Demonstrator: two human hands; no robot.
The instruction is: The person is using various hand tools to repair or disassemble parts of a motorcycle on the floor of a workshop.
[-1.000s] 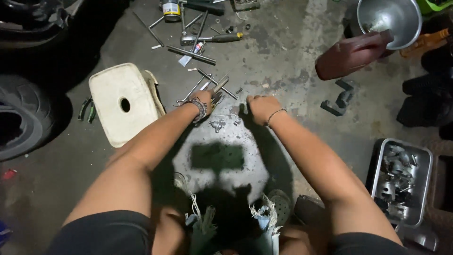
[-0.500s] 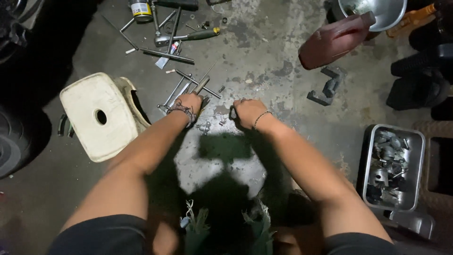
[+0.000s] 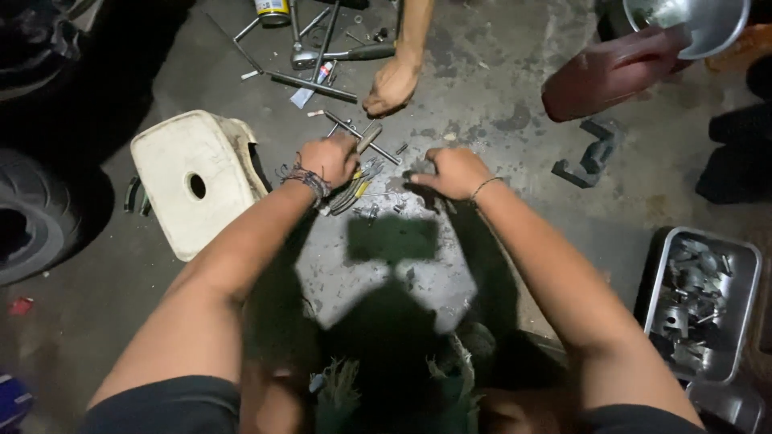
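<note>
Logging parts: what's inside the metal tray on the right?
The metal tray holds a jumble of small grey metal parts. Individual pieces are too small to identify, and whatever lies beneath the pile is hidden.

Worn on the head, looking steeply down at a concrete floor [image 3: 498, 72] from close above. Both forearms running up from the bottom edge to mid-frame, left hand [image 3: 330, 158] and right hand [image 3: 454, 171] near the centre. Knees at the bottom edge (partly in shadow). Only one view, so nothing shared. Another person's hand [image 3: 392, 86] entering from the top edge.
</note>
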